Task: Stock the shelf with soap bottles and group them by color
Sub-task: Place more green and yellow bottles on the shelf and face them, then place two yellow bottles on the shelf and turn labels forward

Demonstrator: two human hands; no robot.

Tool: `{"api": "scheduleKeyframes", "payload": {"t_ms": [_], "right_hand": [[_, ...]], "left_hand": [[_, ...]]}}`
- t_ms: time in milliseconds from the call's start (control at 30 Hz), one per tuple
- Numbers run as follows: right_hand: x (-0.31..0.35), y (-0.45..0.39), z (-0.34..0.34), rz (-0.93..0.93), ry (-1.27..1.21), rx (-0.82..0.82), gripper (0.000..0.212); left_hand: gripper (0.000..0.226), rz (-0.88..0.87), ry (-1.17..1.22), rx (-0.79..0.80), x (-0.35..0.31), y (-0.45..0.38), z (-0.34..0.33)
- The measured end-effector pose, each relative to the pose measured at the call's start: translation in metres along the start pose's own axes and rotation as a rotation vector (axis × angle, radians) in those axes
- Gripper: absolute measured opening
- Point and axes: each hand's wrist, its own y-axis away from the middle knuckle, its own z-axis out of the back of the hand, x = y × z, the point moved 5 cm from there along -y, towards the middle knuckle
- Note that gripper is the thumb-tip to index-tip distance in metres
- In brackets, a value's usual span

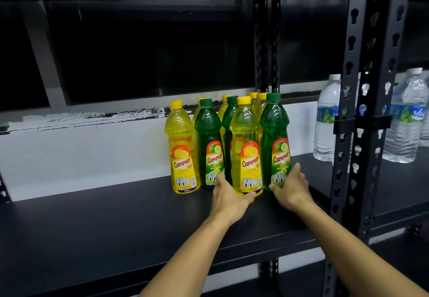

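Two hands reach onto the black shelf (116,215) — the left hand (228,200) wraps the base of the front yellow bottle (246,148), thumb under its label; the right hand (291,187) grips the foot of the green bottle (275,141) just beside it. Left of them stand another green bottle (209,143) and a yellow bottle (181,148), with more of both colours mixed behind. Beyond the upright post (366,111), water bottles (326,120) stand well apart.
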Motion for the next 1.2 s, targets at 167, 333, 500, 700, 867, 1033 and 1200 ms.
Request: {"api": "scheduleKeyframes", "payload": {"t_ms": [167, 333, 500, 700, 867, 1033, 1200], "right_hand": [[0.024, 0.060, 0.008, 0.160, 0.053, -0.076, 0.076], [0.040, 0.131, 0.014, 0.384, 0.130, -0.203, 0.049], [0.013, 0.196, 0.000, 0.594, 0.057, -0.320, 0.027], [-0.087, 0.250, -0.085, 0.526, 0.102, -0.041, 0.025], [-0.203, 0.282, -0.170, 0.352, 0.246, 0.313, 0.027], [-0.309, 0.318, -0.220, 0.083, 0.365, 0.558, 0.029], [-0.395, 0.365, -0.242, -0.145, 0.451, 0.730, 0.036]], "left_hand": [[0.073, -0.137, -0.032, 0.037, 0.004, 0.039, 0.045], [0.044, -0.413, 0.067, -0.113, 0.006, 0.104, 0.091], [0.034, -0.844, -0.187, -0.219, 0.035, 0.177, 0.091], [0.034, -0.685, -0.266, 0.057, 0.140, 0.224, 0.027], [0.045, -0.380, -0.413, 0.447, 0.246, 0.255, -0.051], [0.048, -0.178, -0.551, 0.788, 0.344, 0.295, -0.130], [0.047, -0.153, -0.660, 1.056, 0.407, 0.336, -0.186]]}}
